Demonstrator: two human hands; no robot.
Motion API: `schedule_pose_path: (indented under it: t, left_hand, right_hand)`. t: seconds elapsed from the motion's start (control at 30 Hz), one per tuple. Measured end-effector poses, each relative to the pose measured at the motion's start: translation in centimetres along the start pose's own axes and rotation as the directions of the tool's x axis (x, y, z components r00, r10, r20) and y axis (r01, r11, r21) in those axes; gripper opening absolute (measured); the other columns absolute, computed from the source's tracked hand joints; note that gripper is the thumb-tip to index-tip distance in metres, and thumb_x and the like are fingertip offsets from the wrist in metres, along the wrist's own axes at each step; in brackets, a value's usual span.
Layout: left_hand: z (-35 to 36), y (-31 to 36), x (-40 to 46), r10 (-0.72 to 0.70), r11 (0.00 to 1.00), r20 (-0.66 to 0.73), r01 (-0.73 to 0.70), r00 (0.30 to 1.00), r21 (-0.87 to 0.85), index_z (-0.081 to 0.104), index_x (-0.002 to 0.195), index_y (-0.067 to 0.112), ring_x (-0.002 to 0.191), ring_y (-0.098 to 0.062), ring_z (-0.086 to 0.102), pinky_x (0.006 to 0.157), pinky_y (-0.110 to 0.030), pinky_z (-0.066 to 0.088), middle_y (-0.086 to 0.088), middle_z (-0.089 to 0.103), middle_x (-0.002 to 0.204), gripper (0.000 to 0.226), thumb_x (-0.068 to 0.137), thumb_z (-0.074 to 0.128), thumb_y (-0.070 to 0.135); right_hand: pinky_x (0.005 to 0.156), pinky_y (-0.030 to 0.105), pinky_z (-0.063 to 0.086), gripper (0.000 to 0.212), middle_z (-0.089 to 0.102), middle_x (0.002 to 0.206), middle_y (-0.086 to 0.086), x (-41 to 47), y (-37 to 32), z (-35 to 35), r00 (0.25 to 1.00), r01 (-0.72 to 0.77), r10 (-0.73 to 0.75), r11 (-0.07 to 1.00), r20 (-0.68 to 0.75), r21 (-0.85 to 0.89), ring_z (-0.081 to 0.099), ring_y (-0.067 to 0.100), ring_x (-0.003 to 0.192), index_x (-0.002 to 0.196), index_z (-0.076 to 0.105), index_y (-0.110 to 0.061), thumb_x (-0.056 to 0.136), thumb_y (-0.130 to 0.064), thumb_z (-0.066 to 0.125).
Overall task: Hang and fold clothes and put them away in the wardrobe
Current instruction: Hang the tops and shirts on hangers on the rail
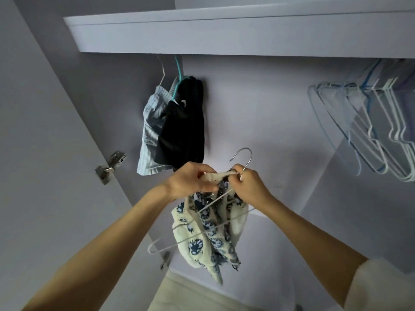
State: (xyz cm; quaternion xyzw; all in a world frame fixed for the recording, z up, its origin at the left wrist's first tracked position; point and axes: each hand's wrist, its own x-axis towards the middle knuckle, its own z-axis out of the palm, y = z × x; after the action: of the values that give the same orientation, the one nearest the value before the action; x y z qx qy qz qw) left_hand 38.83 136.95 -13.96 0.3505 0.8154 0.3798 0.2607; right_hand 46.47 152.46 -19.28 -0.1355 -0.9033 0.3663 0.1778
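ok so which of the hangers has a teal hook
The hanger carrying the black garment, hung at the left under the shelf: its teal hook stands out. The neighbouring striped garment's hook is pale; the one in hand is bare metal.

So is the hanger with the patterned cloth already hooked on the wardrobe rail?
No, both hands hold the hanger and patterned cloth in the air, its hook free.

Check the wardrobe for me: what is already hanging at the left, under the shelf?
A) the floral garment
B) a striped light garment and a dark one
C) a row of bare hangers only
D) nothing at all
B: a striped light garment and a dark garment hang there; the floral garment is in the hands.
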Motion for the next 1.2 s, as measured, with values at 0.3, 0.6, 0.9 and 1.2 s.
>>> schedule_pose_path:
  t: [0.3, 0.6, 0.9, 1.2]
  left_hand:
    - [-0.8, -5.5, 1.0, -0.130, 0.848, -0.340, 0.282, 0.932, 0.449, 0.062, 0.098, 0.014, 0.082, -0.020, 0.054, 0.069, -0.027, 0.040, -0.010, 0.066, 0.100, 0.013, 0.086, 0.061, 0.012]
    - [-1.5, -6.8, 0.5, -0.071, 0.690, -0.497, 0.402, 0.865, 0.602, 0.053, 0.116, 0.015, 0.112, -0.031, 0.047, 0.078, -0.040, 0.044, -0.010, 0.046, 0.119, 0.031, 0.089, 0.043, 0.004]
    - [-1.3, -5.2, 1.5, -0.076, 0.862, -0.480, 0.299, 0.874, 0.408, 0.056, 0.116, 0.007, 0.103, -0.039, 0.054, 0.084, -0.040, 0.044, -0.020, 0.054, 0.115, 0.037, 0.082, 0.046, -0.005]
    - [-1.5, -4.3, 1.3, -0.098, 0.887, -0.475, 0.293, 0.874, 0.357, 0.060, 0.108, 0.007, 0.091, -0.030, 0.056, 0.073, -0.029, 0.041, -0.014, 0.059, 0.105, 0.028, 0.084, 0.048, -0.002]
  right_hand:
    - [0.045, 0.026, 0.025, 0.018, 0.039, 0.053, -0.003, 0.0, 0.9, -3.3, 0.992, 0.084, -0.034, 0.894, 0.121, -0.440, 0.036, 0.014, 0.045, 0.078, 0.047, -0.012, 0.092, -0.018, 0.038]
    - [0.060, 0.030, 0.031, 0.018, 0.048, 0.073, 0.009, 0.0, 2.3, -5.1, 0.975, -0.222, 0.203, 0.830, -0.093, -0.512, 0.043, 0.026, 0.067, 0.083, 0.044, -0.010, 0.095, -0.020, 0.035]
    - [0.062, 0.031, 0.032, 0.025, 0.049, 0.078, 0.012, 0.2, 1.6, -3.6, 0.924, -0.376, 0.320, 0.861, -0.209, -0.343, 0.044, 0.028, 0.071, 0.095, 0.051, -0.001, 0.097, -0.018, 0.033]
    - [0.062, 0.033, 0.033, 0.022, 0.063, 0.087, 0.021, 0.2, 1.0, -3.9, 0.916, -0.373, 0.274, 0.851, -0.293, -0.370, 0.058, 0.037, 0.080, 0.101, 0.045, 0.002, 0.098, -0.014, 0.031]
